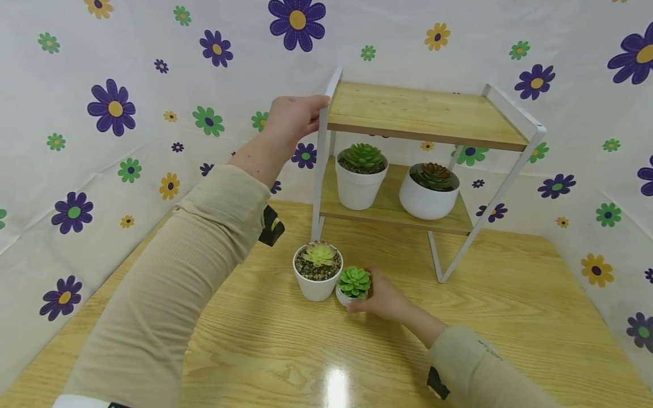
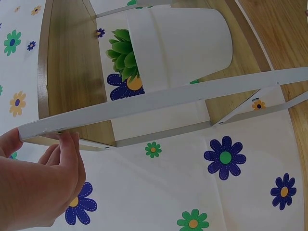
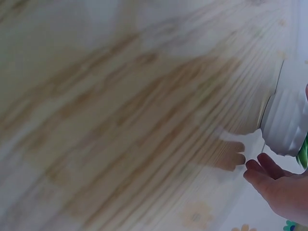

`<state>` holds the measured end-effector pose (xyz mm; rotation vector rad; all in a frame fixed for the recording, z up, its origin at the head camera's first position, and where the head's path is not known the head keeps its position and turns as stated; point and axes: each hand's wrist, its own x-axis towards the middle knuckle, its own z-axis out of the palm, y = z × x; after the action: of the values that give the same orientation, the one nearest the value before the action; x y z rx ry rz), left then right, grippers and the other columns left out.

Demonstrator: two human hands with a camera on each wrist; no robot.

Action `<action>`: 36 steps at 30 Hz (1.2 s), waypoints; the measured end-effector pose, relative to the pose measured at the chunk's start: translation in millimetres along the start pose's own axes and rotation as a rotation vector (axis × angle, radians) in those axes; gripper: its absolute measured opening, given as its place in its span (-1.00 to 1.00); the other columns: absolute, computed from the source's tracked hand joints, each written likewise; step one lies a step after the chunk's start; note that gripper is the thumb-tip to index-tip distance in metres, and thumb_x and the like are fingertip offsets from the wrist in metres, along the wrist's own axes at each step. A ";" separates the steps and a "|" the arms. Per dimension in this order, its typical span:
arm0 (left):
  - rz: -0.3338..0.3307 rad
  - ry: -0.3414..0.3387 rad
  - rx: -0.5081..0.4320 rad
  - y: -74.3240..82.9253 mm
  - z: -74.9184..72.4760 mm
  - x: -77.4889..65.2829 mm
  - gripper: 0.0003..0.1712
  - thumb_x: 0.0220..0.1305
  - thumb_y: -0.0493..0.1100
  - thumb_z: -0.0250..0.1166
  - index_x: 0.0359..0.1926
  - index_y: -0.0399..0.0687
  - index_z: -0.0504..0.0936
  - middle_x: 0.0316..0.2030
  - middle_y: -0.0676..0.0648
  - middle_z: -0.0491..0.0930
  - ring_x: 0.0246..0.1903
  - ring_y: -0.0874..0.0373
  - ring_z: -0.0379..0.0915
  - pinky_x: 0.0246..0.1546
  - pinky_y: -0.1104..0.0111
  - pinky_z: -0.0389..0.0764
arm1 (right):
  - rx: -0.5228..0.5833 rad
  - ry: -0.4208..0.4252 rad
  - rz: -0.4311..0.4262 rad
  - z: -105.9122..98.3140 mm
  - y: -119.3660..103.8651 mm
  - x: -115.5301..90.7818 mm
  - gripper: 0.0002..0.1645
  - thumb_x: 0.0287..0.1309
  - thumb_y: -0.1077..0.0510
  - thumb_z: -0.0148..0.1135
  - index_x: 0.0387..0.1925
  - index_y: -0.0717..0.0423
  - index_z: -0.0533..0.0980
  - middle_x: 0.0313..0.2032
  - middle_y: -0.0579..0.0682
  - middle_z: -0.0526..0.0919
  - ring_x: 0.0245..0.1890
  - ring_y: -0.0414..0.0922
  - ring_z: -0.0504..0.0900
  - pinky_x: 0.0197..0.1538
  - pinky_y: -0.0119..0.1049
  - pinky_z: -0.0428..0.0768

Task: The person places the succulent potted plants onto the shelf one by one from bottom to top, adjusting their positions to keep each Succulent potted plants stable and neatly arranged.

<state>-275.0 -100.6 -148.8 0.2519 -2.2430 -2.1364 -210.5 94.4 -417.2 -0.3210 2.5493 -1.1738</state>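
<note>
succulents (image 1: 354, 281): two on shelf (image 1: 391, 187), two by right hand (image 1: 384, 297).

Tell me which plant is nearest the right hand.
The smallest, bright green plant: the right hand curls around its pot. The pale plant beside it and both shelf plants are farther away.

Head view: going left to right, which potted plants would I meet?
Pale-green succulent in a white pot → small bright-green succulent at the right hand → dark reddish succulent on the lower shelf. The other shelf plant is left out, since it lines up above the small one in this picture.
</note>
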 end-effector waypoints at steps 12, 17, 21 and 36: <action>-0.012 -0.005 0.001 0.4 0.1 -0.2 -0.53 0.30 -0.03 0.18 0.18 -0.08 0.45 0.14 0.02 0.51 0.10 0.26 0.48 0.24 0.49 0.38 | 0.011 0.033 0.004 4.8 -3.9 3.4 0.13 -0.18 0.07 0.51 0.31 0.38 0.07 0.20 0.31 0.37 0.22 0.18 0.38 0.28 0.06 0.38; -0.010 -0.008 0.002 0.7 0.2 -0.6 -0.54 0.30 -0.03 0.19 0.17 -0.08 0.47 0.14 0.02 0.51 0.10 0.26 0.47 0.24 0.49 0.38 | 0.009 0.060 0.003 5.6 -4.9 4.2 0.06 -0.17 0.09 0.50 0.28 0.38 0.12 0.17 0.32 0.40 0.19 0.18 0.41 0.25 0.06 0.41; -0.006 -0.010 0.001 0.8 0.3 -1.0 -0.54 0.30 -0.04 0.18 0.18 -0.09 0.46 0.15 0.02 0.49 0.11 0.26 0.46 0.23 0.49 0.40 | 0.014 0.071 0.008 5.4 -5.8 3.7 0.05 -0.17 0.10 0.51 0.28 0.37 0.14 0.17 0.31 0.40 0.19 0.18 0.41 0.24 0.06 0.41; -0.003 -0.001 -0.003 0.4 -0.6 -0.4 -0.56 0.30 -0.05 0.18 0.15 -0.11 0.48 0.14 0.01 0.50 0.11 0.24 0.46 0.21 0.49 0.42 | -0.025 0.100 0.012 0.2 -2.9 0.8 -0.06 -0.17 0.11 0.50 0.20 0.37 0.24 0.08 0.27 0.50 0.11 0.17 0.48 0.18 0.06 0.47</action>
<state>-274.6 -101.0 -148.4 0.2540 -2.2408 -2.1423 -210.9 92.1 -415.3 -0.2589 2.6492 -1.1824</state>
